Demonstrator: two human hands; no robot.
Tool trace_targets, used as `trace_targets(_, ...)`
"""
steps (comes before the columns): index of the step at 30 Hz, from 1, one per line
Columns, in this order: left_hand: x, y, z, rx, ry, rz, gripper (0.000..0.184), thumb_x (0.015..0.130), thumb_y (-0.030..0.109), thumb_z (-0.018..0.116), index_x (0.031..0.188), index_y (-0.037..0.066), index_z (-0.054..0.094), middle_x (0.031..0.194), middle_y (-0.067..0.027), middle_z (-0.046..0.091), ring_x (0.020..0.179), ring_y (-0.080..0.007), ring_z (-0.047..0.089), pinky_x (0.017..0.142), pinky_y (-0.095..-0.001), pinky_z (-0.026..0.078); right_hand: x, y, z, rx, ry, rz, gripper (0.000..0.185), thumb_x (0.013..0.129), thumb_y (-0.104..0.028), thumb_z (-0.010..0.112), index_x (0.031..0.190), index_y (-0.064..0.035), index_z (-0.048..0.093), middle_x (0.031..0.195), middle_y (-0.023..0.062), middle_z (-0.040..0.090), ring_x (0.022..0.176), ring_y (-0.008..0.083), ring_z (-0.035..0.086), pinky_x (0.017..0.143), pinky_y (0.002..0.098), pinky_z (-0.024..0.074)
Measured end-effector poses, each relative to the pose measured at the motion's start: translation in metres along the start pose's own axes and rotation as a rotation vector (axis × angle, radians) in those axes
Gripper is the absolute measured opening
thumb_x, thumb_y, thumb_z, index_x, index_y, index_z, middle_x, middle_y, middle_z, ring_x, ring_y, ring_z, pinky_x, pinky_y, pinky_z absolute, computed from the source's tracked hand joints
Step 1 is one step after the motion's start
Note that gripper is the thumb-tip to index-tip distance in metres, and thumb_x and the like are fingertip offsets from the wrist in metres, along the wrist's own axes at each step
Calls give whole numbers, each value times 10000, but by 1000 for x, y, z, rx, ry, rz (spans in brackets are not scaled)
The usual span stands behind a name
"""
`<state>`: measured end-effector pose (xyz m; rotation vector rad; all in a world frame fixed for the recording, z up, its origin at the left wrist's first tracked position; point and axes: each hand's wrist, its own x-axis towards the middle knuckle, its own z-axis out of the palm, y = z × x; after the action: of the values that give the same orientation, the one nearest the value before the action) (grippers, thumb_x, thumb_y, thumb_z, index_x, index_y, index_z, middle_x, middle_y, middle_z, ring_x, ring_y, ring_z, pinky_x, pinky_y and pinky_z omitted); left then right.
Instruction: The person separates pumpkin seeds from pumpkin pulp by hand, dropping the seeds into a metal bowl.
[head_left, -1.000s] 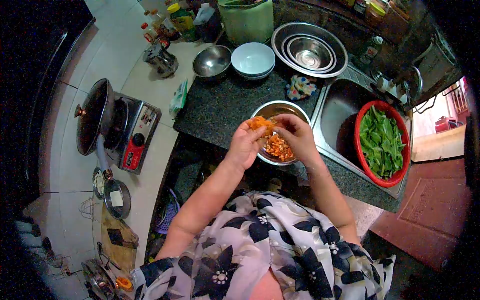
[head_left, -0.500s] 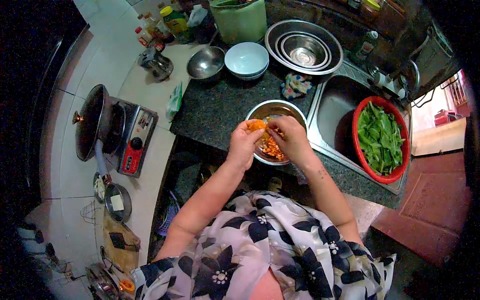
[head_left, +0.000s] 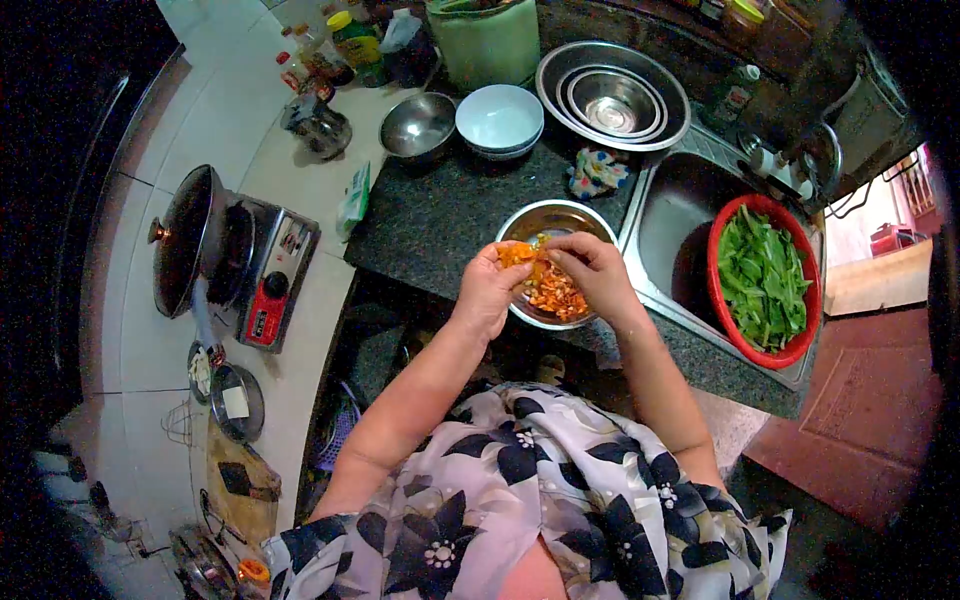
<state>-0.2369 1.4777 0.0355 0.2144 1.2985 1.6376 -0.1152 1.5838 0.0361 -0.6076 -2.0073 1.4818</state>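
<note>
Over the steel bowl (head_left: 602, 222), my left hand (head_left: 490, 285) pinches an orange, soft-looking piece of food (head_left: 516, 255) whose exact kind I cannot make out. My right hand (head_left: 598, 275) is closed in a pinch at that piece's right edge, thumb and forefinger together. Small orange bits (head_left: 560, 298) lie in the bowl beneath, with a few yellow-green ones near my fingertips. Both hands hide part of the bowl.
Right of the bowl is a sink (head_left: 672, 205) with a red basin (head_left: 712, 270) of green leaves (head_left: 762, 285). Behind stand white bowls (head_left: 498, 118), a steel bowl (head_left: 418, 125) and nested steel basins (head_left: 560, 75). A gas stove (head_left: 280, 275) and wok (head_left: 185, 250) are left.
My right fingers have shifted slightly up and apart from the left hand, showing more of the orange bits. The left hand keeps its pinch. The whole view has shifted a little.
</note>
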Motion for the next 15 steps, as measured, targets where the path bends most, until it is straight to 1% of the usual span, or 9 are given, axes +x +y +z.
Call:
trace_targets(1, -1, 1, 0, -5, -2, 2, 286, 759, -39, 571, 1014, 18, 454, 955, -110, 563, 884, -221, 591, 762, -313, 508, 2, 3, -1, 37, -5, 21, 133, 796, -58, 579, 913, -5, 614, 827, 46, 594, 775, 122, 552, 712, 239, 431)
trace_targets(4, 0, 0, -3, -39, -1, 13, 277, 764, -37, 566, 1010, 11, 450, 947, -123, 561, 878, -241, 597, 768, -330, 509, 4, 3, -3, 261, 28, 129, 135, 784, -54, 590, 910, -20, 625, 853, 49, 582, 806, 128, 545, 725, 236, 421)
trace_targets(5, 1, -1, -5, -53, 2, 17, 276, 764, -37, 565, 1011, 9, 448, 944, -128, 560, 875, -247, 598, 770, -336, 509, 4, 0, -4, 270, 28, 130, 138, 777, -49, 597, 909, -26, 630, 879, 43, 569, 829, 122, 528, 734, 236, 414)
trace_targets(8, -2, 2, -6, -100, 2, 0, 273, 762, -41, 561, 1008, 4, 451, 947, -134, 560, 883, -259, 595, 778, -348, 506, 2, 28, -2, 30, -3, -17, 140, 779, -54, 599, 911, -21, 630, 895, 37, 563, 836, 116, 515, 737, 239, 412)
trace_targets(11, -2, 1, -9, -156, -1, 0, 274, 760, -46, 558, 1010, 0, 455, 952, -138, 560, 887, -261, 592, 791, -353, 500, 2, 25, 1, -11, -42, 13, 157, 778, -55, 602, 929, -19, 625, 866, 30, 569, 800, 108, 516, 713, 236, 421)
trace_targets(15, 2, -4, -11, -216, -10, -4, 285, 757, -47, 562, 1018, -2, 457, 958, -135, 559, 887, -259, 589, 803, -350, 494, 1, 21, 7, 44, 16, 134, 171, 795, -71, 590, 954, -10, 608, 832, 22, 583, 753, 103, 535, 682, 229, 437)
